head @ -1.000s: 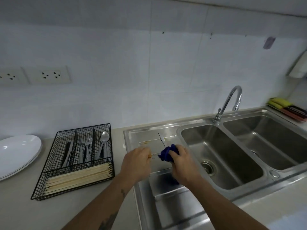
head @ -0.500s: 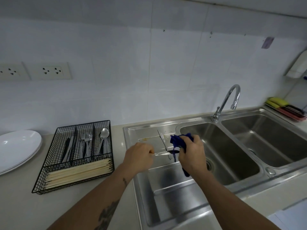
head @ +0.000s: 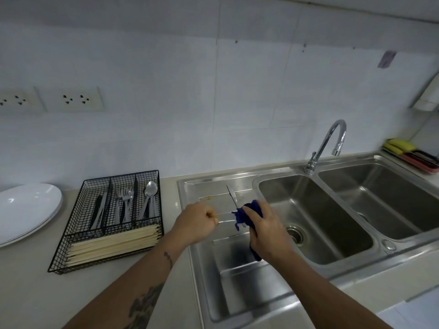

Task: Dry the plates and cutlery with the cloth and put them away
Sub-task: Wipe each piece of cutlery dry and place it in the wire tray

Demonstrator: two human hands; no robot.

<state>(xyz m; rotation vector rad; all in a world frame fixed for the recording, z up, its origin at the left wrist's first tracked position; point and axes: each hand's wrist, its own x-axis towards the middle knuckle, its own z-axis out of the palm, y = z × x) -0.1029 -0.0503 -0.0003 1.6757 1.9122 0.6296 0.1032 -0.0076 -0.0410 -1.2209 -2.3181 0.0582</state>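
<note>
My left hand grips the handle end of a thin metal piece of cutlery, held level over the draining board. My right hand holds the dark blue cloth bunched around the other end, so that end is hidden. A knife lies on the draining board just behind the hands. On the left counter, the black wire cutlery basket holds knives, forks, spoons and chopsticks. White plates are stacked at the far left.
A steel double sink lies right of the hands, with a curved tap behind it. A tray with yellow sponges sits at the far right. Wall sockets are above the basket.
My right hand has brought the cloth back left, over the end of the cutlery, after pulling it off to the right half a second ago. The left hand stayed almost still.
</note>
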